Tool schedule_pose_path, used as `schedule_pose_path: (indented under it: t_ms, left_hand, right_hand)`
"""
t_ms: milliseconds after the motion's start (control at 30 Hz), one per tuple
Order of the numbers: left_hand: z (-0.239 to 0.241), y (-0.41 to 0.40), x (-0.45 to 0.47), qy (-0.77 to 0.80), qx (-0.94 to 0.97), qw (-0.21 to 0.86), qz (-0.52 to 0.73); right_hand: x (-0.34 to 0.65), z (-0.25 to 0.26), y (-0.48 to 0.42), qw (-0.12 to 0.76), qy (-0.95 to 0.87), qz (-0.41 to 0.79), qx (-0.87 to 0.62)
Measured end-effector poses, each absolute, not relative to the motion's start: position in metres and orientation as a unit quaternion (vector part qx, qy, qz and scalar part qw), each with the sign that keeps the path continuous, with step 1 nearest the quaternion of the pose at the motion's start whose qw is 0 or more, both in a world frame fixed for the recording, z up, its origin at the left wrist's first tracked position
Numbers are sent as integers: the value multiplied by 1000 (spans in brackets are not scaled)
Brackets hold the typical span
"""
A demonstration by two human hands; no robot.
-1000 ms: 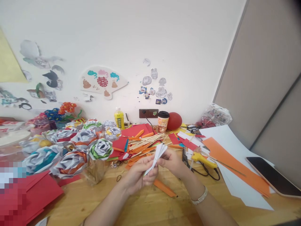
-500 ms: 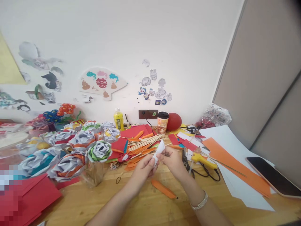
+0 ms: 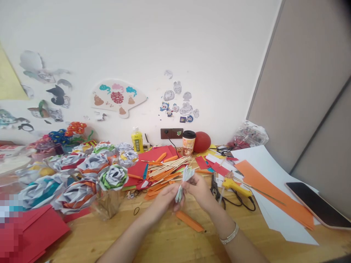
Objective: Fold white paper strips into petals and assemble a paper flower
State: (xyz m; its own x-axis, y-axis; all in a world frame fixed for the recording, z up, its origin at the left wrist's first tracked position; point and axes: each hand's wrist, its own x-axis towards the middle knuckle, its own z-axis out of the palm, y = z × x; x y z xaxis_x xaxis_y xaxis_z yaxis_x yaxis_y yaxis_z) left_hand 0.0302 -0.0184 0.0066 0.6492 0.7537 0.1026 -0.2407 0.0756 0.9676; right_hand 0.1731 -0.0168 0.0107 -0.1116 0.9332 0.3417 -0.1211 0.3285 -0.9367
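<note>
Left hand (image 3: 168,195) and right hand (image 3: 196,188) both closed on one folded white paper (image 3: 188,173), fingers pinching its middle. Paper is held above the bench (image 3: 153,246), in front of the cup (image 3: 189,144). Nearer than the cup: orange strip (image 3: 190,221) on bench, just below hands. Left of cup: wooden sticks (image 3: 165,167), yellow bottle (image 3: 137,141), paper flowers (image 3: 113,177) farther out. Right of cup: red ball (image 3: 202,142) just beside, yellow glue gun (image 3: 238,186) nearer the front, phone (image 3: 319,205) well apart.
</note>
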Motion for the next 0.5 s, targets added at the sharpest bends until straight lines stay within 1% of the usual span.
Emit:
schedule_pose_path:
  t_ms: [67, 100, 133, 200, 333, 500]
  left_hand:
    - [4, -16, 35, 294, 631, 573, 433]
    - [3, -16, 37, 317, 645, 526, 454]
    - [2, -16, 38, 332, 654, 497, 464]
    - [0, -16, 39, 338, 657, 483, 469]
    - [4, -17, 37, 307, 632, 554, 446]
    - [12, -22, 32, 225, 561, 701, 379]
  right_hand:
    - [171, 6, -12, 583, -572, 425, -391]
    - [171, 4, -11, 583, -572, 401, -414]
    - [171, 4, -10, 580, -576, 378, -434]
    - [172, 6, -12, 566, -599, 346, -449]
    - [182, 14, -20, 527, -670, 355, -384]
    - [192, 14, -20, 515, -681, 394, -341]
